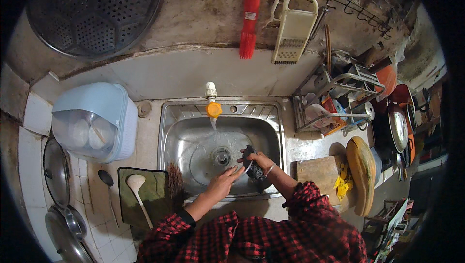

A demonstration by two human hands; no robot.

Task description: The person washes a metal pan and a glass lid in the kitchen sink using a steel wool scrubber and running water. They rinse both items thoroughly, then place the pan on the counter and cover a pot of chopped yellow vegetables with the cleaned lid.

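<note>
Over the right half of the stainless steel sink [170, 146], my right hand [262, 161] grips a dark, rough-textured thing that looks like a scrubber [249, 151]. More dark mesh-like material [257, 173] shows below that hand; whether it is the same piece is unclear. My left hand [223, 183] reaches in from the front rim, its fingertips at a thin pale curved strip [248, 168]. I cannot tell if they hold it. Water runs from the tap with an orange handle [214, 109] into the basin, left of my hands, near the drain [221, 156].
Left of the sink stand a lidded blue dish box [91, 117], a twig brush [175, 183], and a pale ladle [136, 183] on a green mat [156, 190]. To the right are a metal rack [338, 81], a cutting board [314, 175], yellow peelings [342, 186] and a long squash [361, 172].
</note>
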